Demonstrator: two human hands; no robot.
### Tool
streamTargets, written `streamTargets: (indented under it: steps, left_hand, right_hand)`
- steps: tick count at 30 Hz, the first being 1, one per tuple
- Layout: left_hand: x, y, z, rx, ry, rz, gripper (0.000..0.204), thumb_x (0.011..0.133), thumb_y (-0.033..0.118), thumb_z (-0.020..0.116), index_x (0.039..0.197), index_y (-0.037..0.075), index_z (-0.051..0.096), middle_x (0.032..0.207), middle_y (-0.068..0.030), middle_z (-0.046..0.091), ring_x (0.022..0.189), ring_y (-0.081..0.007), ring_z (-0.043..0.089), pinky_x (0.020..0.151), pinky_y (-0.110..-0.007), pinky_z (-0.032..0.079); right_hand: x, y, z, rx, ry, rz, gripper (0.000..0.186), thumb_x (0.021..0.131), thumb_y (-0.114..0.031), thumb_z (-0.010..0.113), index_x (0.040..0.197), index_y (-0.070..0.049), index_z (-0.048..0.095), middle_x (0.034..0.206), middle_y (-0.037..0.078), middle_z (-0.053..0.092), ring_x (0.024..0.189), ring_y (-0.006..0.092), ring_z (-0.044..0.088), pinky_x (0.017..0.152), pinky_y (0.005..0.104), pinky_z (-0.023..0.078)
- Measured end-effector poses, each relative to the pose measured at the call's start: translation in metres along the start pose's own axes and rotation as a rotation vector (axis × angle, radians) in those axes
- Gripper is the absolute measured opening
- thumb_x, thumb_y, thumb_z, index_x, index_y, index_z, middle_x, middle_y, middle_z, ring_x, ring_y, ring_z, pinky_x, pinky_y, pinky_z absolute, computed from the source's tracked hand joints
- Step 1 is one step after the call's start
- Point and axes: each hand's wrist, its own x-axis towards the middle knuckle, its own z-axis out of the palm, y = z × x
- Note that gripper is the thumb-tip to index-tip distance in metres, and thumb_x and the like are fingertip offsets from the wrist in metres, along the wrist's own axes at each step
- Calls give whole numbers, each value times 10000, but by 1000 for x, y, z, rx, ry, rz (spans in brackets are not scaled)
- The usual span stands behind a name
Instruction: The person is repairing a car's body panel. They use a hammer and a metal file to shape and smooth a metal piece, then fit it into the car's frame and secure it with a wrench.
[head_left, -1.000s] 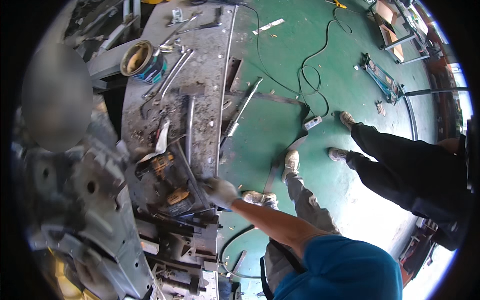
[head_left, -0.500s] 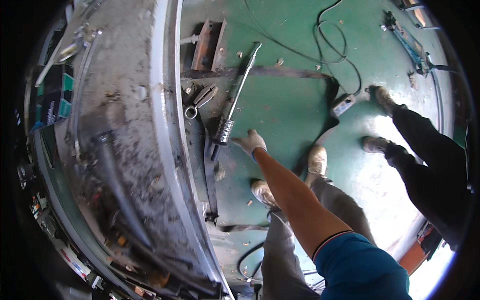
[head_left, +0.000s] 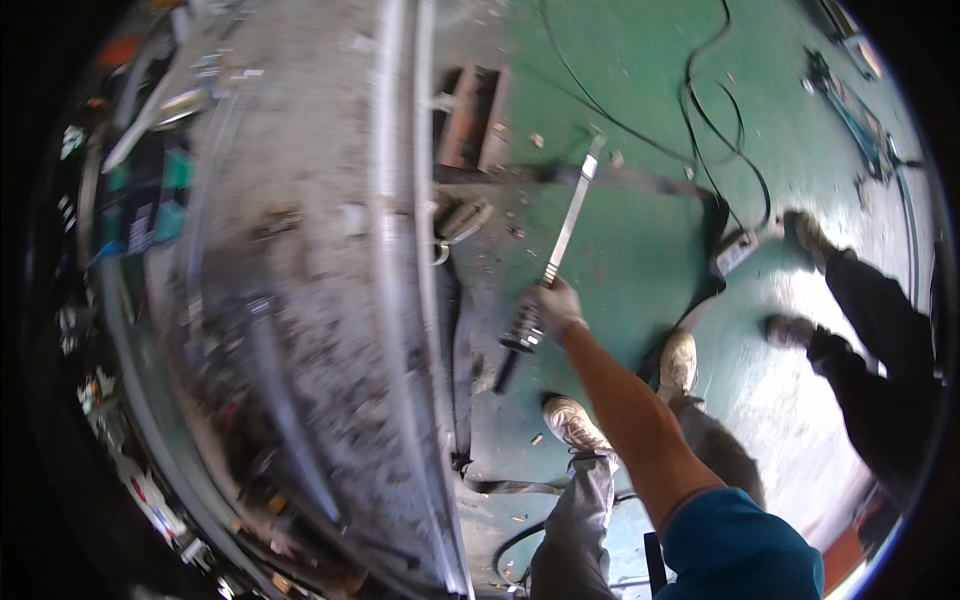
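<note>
While our gloved right hand (head_left: 556, 304) closes its fingers around one long metal rod (head_left: 562, 237), the rod slants over the green floor (head_left: 640, 150) just beside the cluttered workbench (head_left: 300, 300). We count two of our own shoes, two of another person's. Left hand unseen

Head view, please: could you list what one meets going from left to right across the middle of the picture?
Cluttered workbench → long metal tool gripped by a gloved hand → pale shoe → another person's dark trouser legs.
</note>
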Motion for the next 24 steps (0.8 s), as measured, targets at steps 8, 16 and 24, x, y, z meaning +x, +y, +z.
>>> streamTargets:
  steps: [8,16,24]
  left_hand:
    - [-10,-20,-146,-302,179,-250,444,1127,306,635,1397,-45,674,1185,-76,751,1014,-120,666,931,-274,539]
    - [-99,78,-220,-676,346,-99,333,1087,153,649,1379,5,710,1303,-135,755,1171,-236,708,1036,-353,563]
    - [-225,307,-163,-1639,-523,-540,620,1064,274,728,1507,-77,474,1365,-234,668,1262,-275,665,1004,-387,594]
  right_hand:
    - [-305,-144,-197,107,-327,-82,123,876,-93,719,964,-47,645,790,34,633,685,166,635,633,332,522]
    - [-540,-283,-366,-159,-722,-40,438,876,19,803,1286,103,674,968,173,752,735,214,712,649,331,582]
    - [-713,-353,-321,-1087,-790,-481,474,702,-234,969,1044,21,763,861,43,741,767,125,686,740,327,577]
